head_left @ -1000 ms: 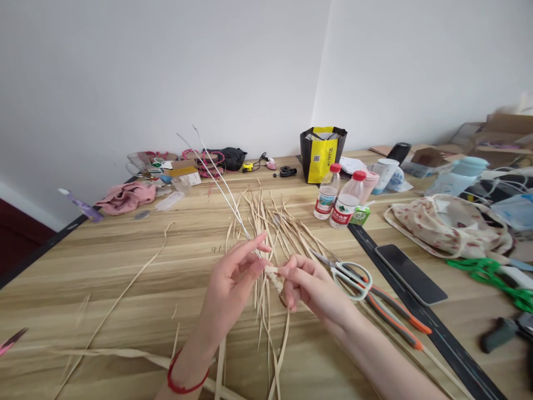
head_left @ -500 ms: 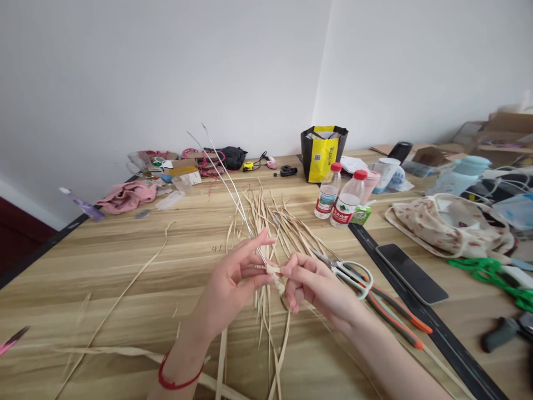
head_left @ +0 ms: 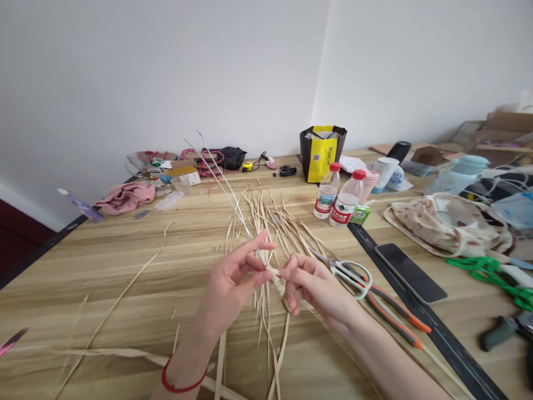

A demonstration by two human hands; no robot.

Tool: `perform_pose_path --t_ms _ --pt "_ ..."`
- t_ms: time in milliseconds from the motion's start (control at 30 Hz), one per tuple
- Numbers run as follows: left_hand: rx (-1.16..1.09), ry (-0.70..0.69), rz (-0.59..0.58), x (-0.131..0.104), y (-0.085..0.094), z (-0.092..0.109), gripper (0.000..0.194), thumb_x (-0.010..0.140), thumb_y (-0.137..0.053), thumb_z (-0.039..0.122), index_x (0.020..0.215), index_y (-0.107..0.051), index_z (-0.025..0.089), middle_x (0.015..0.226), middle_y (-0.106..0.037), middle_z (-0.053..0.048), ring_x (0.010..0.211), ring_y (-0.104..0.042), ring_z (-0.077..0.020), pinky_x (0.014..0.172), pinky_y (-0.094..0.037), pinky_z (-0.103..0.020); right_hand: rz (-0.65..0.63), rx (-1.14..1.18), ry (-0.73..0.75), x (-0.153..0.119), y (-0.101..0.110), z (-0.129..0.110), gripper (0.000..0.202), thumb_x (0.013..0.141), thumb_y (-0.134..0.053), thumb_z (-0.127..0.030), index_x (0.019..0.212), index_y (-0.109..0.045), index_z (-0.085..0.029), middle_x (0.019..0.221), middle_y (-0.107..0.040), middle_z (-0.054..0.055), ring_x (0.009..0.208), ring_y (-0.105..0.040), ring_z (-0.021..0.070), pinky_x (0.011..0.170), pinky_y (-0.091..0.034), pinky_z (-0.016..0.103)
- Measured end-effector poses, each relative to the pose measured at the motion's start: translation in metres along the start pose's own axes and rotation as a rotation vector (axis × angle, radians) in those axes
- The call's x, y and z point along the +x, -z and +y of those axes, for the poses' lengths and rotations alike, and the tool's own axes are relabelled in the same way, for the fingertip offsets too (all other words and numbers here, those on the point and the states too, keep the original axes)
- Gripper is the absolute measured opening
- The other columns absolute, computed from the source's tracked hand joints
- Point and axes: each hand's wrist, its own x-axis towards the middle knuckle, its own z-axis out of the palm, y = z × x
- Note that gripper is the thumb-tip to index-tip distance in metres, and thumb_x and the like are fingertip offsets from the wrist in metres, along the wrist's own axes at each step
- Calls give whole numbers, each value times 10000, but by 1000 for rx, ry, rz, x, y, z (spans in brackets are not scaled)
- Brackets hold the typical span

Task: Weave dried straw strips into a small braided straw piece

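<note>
Between thumb and fingers, my left hand [head_left: 233, 278] pinches two thin metal wires [head_left: 236, 206] close to their lower ends. The wires slant up and away to the left. A short wrapped or braided piece of pale straw [head_left: 278, 286] hangs from their lower end. My right hand [head_left: 314, 283] is closed, its thumb and forefinger pinching a flat pale strip [head_left: 275, 271] that runs to the wires. The two hands are close together over a spread of dry straw strips [head_left: 297, 225] on the wooden table.
Scissors [head_left: 353, 279] and orange-grey pliers [head_left: 395, 316] lie right of my right hand. Beyond are a phone [head_left: 410, 272], two water bottles [head_left: 347, 201], a yellow-black bag [head_left: 323, 155] and a cloth bag [head_left: 449, 225]. A pink cloth [head_left: 127, 197] lies at the back left.
The wires' far ends have dipped slightly and shifted left. My left fingers sit a little differently around the wire ends; both hands keep their pinch.
</note>
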Motion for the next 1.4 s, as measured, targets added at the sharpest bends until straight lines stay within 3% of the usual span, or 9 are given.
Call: perform_pose_path --t_ms 167,333,733,900,1067,1233,1400 --pt "-84 23 -32 1 1 -2 562 764 -714 149 1261 -565 364 1102 -652 11 728 -600 -71 779 -544 -220 20 -3 10 0 -2 1 239 774 -674 -298 682 -488 -178 441 -623 -27 359 -551 90 391 -436 164" --pt "-97 -1 -63 2 2 3 428 840 -638 178 1227 -599 353 1096 -667 3 847 -625 -99 812 -528 -213 19 -48 34 -3 -3 0 205 802 -650 -288 719 -500 -176 501 -662 -4 411 -599 104 446 -483 190" --pt "18 -7 -26 1 3 -3 551 815 -667 189 1317 -507 349 1159 -622 -10 759 -579 -88 820 -535 -255 18 -73 75 -2 -4 2 225 824 -631 -323 737 -478 -183 500 -664 -7 405 -603 106 438 -481 191" --pt "163 -24 -34 0 6 1 508 855 -612 230 1338 -487 327 1181 -617 -34 842 -588 -128 889 -520 -323 52 -191 80 -1 -2 0 271 796 -668 -397 767 -513 -176 498 -650 -17 408 -597 113 446 -488 212" --pt "280 -50 -86 -1 4 6 538 833 -635 240 1340 -479 331 1184 -609 -39 949 -600 -167 937 -497 -368 39 -329 70 -3 3 -5 326 787 -660 -476 735 -536 -180 448 -577 -47 375 -527 89 390 -397 181" --pt "365 -32 -121 -3 -1 7 584 803 -668 224 1329 -469 385 1150 -588 -6 823 -601 -129 799 -554 -303 41 -373 109 -5 0 -6 321 815 -630 -469 711 -545 -177 448 -509 -59 393 -461 72 402 -346 184" --pt "468 5 -186 -5 -5 3 600 855 -581 163 1368 -390 410 1269 -555 -23 990 -609 -178 850 -546 -346 127 -387 165 -5 -6 -3 323 775 -672 -466 685 -544 -183 426 -362 -97 371 -267 47 369 -164 201"
